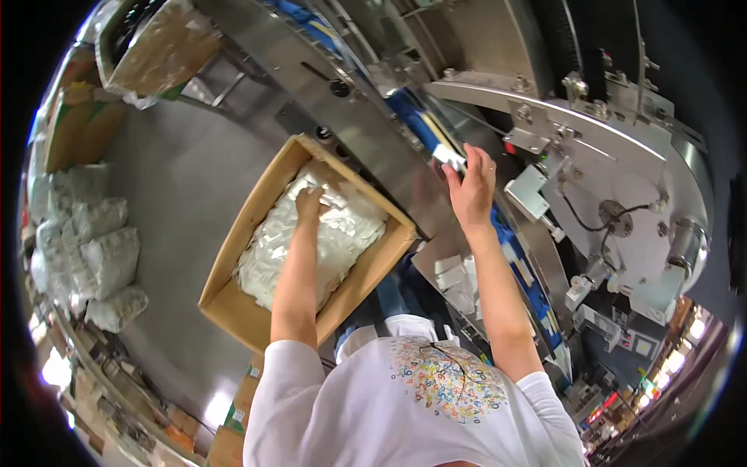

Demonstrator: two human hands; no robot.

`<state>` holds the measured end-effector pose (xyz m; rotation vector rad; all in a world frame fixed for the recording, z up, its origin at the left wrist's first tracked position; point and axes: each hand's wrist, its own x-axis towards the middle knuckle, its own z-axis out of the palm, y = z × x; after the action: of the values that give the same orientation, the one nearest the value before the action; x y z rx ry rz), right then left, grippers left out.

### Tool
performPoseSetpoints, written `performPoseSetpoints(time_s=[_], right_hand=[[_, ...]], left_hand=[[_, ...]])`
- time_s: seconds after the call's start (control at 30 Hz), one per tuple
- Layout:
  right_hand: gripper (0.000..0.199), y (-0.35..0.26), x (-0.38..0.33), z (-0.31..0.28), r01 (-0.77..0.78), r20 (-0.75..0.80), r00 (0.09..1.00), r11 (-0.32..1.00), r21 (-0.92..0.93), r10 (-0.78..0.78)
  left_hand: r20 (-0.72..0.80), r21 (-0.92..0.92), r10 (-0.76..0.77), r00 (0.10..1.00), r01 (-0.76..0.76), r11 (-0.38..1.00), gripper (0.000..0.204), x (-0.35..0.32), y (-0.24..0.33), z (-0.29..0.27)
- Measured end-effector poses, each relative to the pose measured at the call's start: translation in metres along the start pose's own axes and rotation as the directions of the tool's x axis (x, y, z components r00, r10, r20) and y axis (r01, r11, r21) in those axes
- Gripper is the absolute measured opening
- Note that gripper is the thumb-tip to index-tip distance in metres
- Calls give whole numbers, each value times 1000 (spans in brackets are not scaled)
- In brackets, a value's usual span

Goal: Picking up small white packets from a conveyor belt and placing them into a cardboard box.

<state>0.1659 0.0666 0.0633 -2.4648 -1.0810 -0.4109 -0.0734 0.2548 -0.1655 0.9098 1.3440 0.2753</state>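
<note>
My left hand [310,205] reaches into an open cardboard box [222,292] filled with small white packets [272,241]. Its fingers curl down among the packets, and what they grip cannot be made out. On the right, my right hand [475,188] is over a blue conveyor belt [412,117], its thumb apart from its raised fingers. A white packet [448,155] lies on the belt right by that thumb and forefinger. The hand looks open, with nothing visible in its palm.
Steel machine housing [638,140] with brackets and cables rises right of the belt. More white pieces [457,280] lie on a metal tray near my body. Clear bags [109,249] are stacked at far left, below a plastic-lined box [163,50]. Grey floor [171,179] lies between.
</note>
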Motion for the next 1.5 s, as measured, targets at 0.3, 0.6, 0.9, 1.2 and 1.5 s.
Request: performPoseSetpoints(time_s=[0.3,0.6,0.9,1.2,1.5], right_hand=[[44,-132,-73,16,-444,593,804,613,653,-50],[24,-114,-80,0,-428,582,807,579,694,-103],[12,42,-108,-63,-581,339,814,673,457,472],[13,187,-186,-127,-598,496,725,794,110,478],[39,138,-126,-95,-420,306,897,831,365,318]], left_hand=[[185,-221,171,968,-129,967,42,-212,62,-11],[356,-499,96,930,102,861,36,-233,79,16],[497,-323,142,856,30,946,34,-249,34,128],[697,-174,-3,717,173,969,38,-290,18,178],[629,-232,14,778,170,958,34,-302,11,189]])
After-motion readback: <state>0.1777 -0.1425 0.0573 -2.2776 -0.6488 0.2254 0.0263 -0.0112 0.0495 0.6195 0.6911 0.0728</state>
